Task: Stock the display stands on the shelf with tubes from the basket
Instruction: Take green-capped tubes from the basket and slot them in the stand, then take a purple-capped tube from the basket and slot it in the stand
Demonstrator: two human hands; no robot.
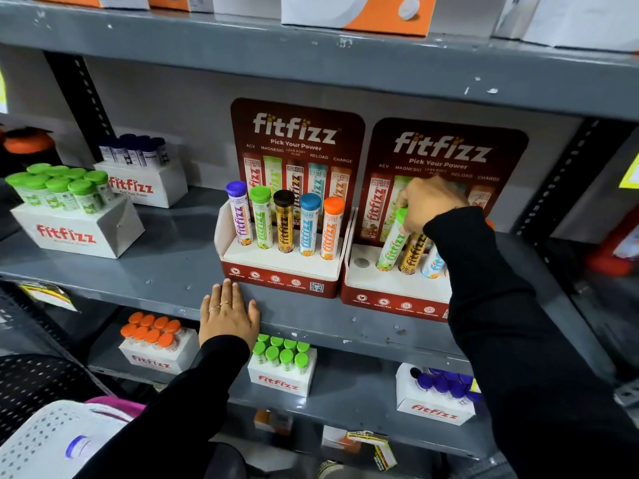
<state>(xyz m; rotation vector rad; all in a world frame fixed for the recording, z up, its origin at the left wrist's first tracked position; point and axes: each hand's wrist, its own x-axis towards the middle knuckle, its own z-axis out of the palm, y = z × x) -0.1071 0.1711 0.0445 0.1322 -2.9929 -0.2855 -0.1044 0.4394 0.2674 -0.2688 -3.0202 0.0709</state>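
Two red fitfizz display stands sit side by side on the middle shelf. The left stand (280, 276) holds a full row of tubes, with purple, green, brown, blue and orange caps. In the right stand (387, 288) the leftmost hole (361, 262) is bare; a green-capped tube (392, 243), a gold tube (413, 254) and a blue tube (432, 266) stand in it. My right hand (428, 205) grips the top of the green-capped tube, which leans in its hole. My left hand (230, 316) lies flat on the shelf's front edge. The white basket (45, 440) at bottom left holds a purple-capped tube (77, 447).
White fitfizz boxes of green-capped tubes (65, 191) and dark-capped tubes (138, 153) stand at the left of the same shelf. The shelf below carries boxes of orange (152, 331), green (281, 352) and purple (442, 383) tubes. Orange-and-white boxes (359, 12) line the shelf above.
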